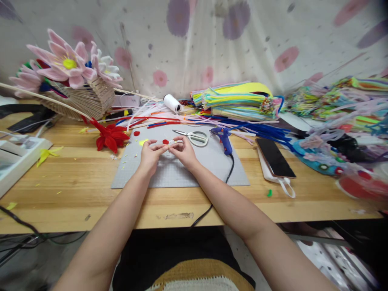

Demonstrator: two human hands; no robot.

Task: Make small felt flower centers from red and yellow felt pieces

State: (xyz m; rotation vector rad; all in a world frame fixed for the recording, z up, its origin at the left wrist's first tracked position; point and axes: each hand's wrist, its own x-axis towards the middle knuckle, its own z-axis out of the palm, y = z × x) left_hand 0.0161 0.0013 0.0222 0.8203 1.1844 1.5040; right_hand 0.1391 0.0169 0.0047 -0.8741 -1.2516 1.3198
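Note:
Over the grey cutting mat (165,178), my left hand (149,157) and my right hand (185,153) meet at the fingertips, both pinched closed. A thin pale piece (175,142) shows at my right fingers; its kind is too small to tell. What lies in my left pinch is hidden. A small red round piece (165,142) appears just above the left fingertips; whether it is held or on the mat I cannot tell. Scissors (197,138) with pale handles lie behind my right hand. Farther right is a blue glue gun (223,139) with a black cord.
A red fuzzy flower (111,136) sits left of the mat, near a basket (81,101) of pink flowers. Bundled pipe cleaners (236,99) and a white thread spool (172,103) lie behind. A phone (275,157) rests at right. The glue gun's cord crosses the table's front edge.

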